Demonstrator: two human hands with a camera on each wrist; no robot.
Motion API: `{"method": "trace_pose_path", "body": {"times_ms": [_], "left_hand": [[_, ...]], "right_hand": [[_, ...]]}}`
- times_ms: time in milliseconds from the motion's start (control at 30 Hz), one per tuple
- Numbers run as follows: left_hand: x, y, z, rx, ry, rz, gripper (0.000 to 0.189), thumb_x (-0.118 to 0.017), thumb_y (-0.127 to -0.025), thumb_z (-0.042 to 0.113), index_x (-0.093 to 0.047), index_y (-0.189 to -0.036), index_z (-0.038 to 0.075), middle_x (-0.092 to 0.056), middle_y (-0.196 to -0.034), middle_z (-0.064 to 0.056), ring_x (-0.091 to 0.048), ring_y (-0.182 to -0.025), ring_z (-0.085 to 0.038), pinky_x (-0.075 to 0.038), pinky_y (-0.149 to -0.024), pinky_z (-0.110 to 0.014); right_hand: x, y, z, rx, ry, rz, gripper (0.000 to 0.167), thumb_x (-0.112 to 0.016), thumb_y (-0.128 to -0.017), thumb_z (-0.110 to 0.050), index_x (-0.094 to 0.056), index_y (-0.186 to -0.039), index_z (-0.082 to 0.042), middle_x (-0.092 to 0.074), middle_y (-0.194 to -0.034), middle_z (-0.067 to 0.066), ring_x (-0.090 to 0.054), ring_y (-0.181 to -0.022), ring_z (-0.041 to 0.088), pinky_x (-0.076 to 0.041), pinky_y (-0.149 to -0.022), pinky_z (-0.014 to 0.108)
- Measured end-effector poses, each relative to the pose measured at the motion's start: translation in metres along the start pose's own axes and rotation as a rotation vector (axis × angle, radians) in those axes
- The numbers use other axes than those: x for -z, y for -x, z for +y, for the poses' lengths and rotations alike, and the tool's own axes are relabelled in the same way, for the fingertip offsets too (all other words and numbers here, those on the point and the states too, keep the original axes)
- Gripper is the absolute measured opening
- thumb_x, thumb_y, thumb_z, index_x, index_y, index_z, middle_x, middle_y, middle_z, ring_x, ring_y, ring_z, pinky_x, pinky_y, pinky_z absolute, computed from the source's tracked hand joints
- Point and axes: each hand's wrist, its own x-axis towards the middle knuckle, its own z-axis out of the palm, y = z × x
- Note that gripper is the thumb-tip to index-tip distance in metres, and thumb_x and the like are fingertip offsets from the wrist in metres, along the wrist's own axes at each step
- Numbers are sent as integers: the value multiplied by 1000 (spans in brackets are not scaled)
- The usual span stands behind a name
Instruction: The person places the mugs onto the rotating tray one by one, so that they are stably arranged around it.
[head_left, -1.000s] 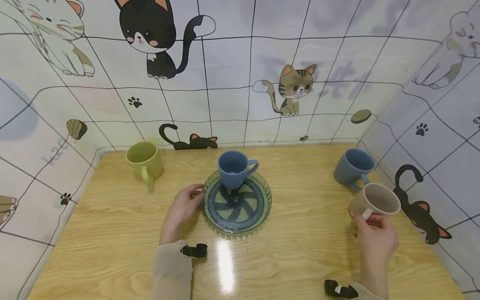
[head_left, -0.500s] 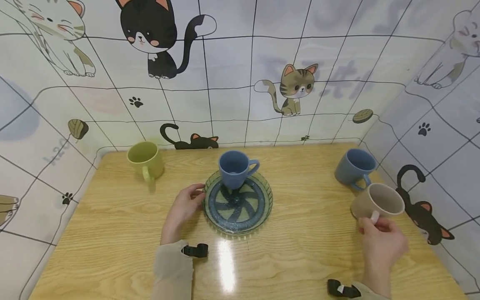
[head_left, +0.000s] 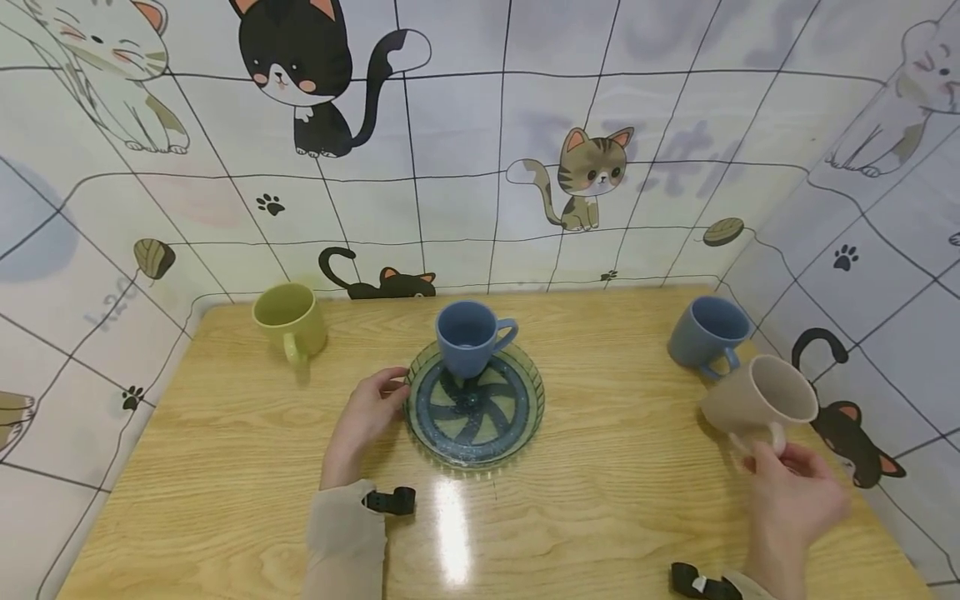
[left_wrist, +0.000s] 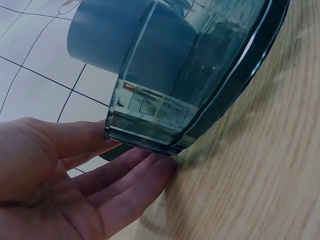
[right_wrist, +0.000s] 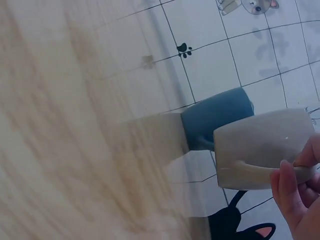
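Observation:
In the head view my right hand (head_left: 798, 492) pinches the handle of a beige mug (head_left: 738, 400), which tilts with its mouth toward the right. The right wrist view shows thumb and fingers on that handle, with the mug (right_wrist: 260, 145) held off the table. My left hand (head_left: 371, 410) is at the left edge of a green-blue glass plate (head_left: 468, 457). In the left wrist view the thumb lies at the rim of the plate (left_wrist: 210, 65) and the fingers reach its underside. A blue mug (head_left: 465, 342) stands on the plate's back part, handle to the right.
A second blue mug (head_left: 705, 333) stands at the back right, just behind the beige one. At the back left is a yellow-green mug (head_left: 292, 321), its handle toward the front. Cat-printed walls (head_left: 465, 167) enclose the wooden table (head_left: 585, 517) at the back and sides.
My right hand has moved right, and the beige mug has lifted and tipped further, its handle swinging right. The left hand, plate and other mugs stay where they were.

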Motion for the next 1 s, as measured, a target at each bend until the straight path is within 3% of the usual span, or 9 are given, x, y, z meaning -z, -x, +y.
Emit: {"method": "trace_pose_path", "body": {"times_ms": [167,267,600,800,1000], "left_hand": [[1,0,0,0,4,0,38,-53,-101,11,-51,-139,5,-57,-128,-20,-59,-112,-30,-54,-87,-39],[1,2,1,-2,9,2,38,-53,-101,10,-52,-138,4,-58,-127,-20,-59,-111,-30,-55,-86,-38],[0,4,2,-5,3,10,38,-53,-101,10,-52,-138,3,-58,-126,-21,-60,-109,-31,-56,-84,-38],[1,4,1,-13,12,11,38,-53,-101,9,-51,-139,2,-58,-125,-22,-60,-109,-31,-56,-83,-38],[2,4,2,-35,1,8,38,-53,-101,7,-51,-138,0,-60,-122,-22,-61,-106,-31,-56,-81,-37]], "right_hand": [[-5,5,-10,157,125,17,11,-69,-79,-5,-71,-79,-16,-61,-61,-19,-58,-46,-5,-43,-45,9],[-13,12,-21,223,132,-17,8,-70,-80,-5,-73,-84,-11,-64,-65,-16,-60,-48,-3,-44,-47,9],[-49,45,-52,323,-30,-258,11,-70,-80,5,-72,-90,5,-68,-77,-1,-65,-53,6,-53,-54,15],[-72,67,-60,420,50,-387,9,-71,-83,-1,-72,-92,3,-68,-72,-3,-65,-56,8,-54,-57,16],[-94,84,-60,442,37,-507,8,-71,-82,-1,-72,-88,4,-69,-69,-1,-66,-55,11,-51,-51,18]]}}
